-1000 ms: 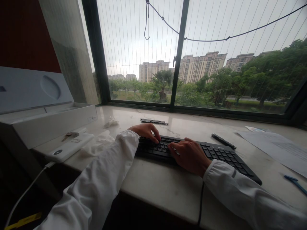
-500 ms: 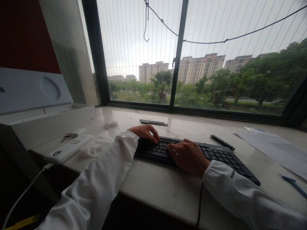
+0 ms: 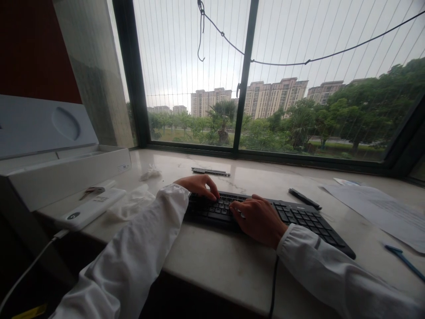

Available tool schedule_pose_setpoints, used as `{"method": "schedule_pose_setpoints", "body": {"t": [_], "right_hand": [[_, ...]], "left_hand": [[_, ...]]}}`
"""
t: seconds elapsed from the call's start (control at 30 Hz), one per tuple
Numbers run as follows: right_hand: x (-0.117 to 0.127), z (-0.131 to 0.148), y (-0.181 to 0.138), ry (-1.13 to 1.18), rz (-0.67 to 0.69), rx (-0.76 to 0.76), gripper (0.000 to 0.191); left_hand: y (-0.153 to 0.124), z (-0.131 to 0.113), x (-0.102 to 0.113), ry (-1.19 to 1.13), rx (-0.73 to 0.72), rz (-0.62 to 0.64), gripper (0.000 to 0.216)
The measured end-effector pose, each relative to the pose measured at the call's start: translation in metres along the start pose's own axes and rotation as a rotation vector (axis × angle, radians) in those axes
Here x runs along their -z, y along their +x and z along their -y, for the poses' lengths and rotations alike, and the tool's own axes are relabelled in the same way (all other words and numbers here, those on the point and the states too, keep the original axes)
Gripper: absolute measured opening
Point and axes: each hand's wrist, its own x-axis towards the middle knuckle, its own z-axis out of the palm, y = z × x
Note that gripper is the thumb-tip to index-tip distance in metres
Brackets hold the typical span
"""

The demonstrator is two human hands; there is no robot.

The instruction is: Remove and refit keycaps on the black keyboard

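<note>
A black keyboard (image 3: 302, 221) lies slantwise on a pale marble sill (image 3: 226, 261) in front of a wide window. My left hand (image 3: 198, 185) rests on the keyboard's left end, fingers curved down onto the keys. My right hand (image 3: 257, 219) sits over the keyboard's middle, fingers bent and touching the keys. Neither hand holds anything. Both arms wear white sleeves. A dark cable (image 3: 274, 283) drops from the keyboard over the sill's front edge.
At the left stands an open white box (image 3: 66, 170), with a white power bank (image 3: 88, 209) on a white cable, a key (image 3: 89, 191) and crumpled tissue (image 3: 131, 204) beside it. A black pen (image 3: 303, 199), papers (image 3: 381, 210) and a blue pen (image 3: 403, 259) lie right. A flat dark strip (image 3: 210, 171) lies behind.
Both hands stay on the keys with only small finger shifts. The view has drifted slightly, so everything sits a little lower and to the left in the frame.
</note>
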Motion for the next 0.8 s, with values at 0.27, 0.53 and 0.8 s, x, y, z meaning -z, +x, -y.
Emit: {"method": "schedule_pose_setpoints", "body": {"t": [0.27,0.53,0.8], "right_hand": [[0.000,0.000,0.000,-0.011,0.005,-0.014,0.034],[0.002,0.001,0.001,-0.016,0.006,-0.010,0.034],[0.001,0.002,0.001,-0.017,-0.008,0.002,0.034]], "left_hand": [[0.000,-0.003,0.000,-0.016,0.016,0.005,0.041],[0.002,0.001,-0.002,0.020,-0.009,-0.038,0.039],[0.008,0.006,-0.004,0.050,-0.017,-0.066,0.037]]}}
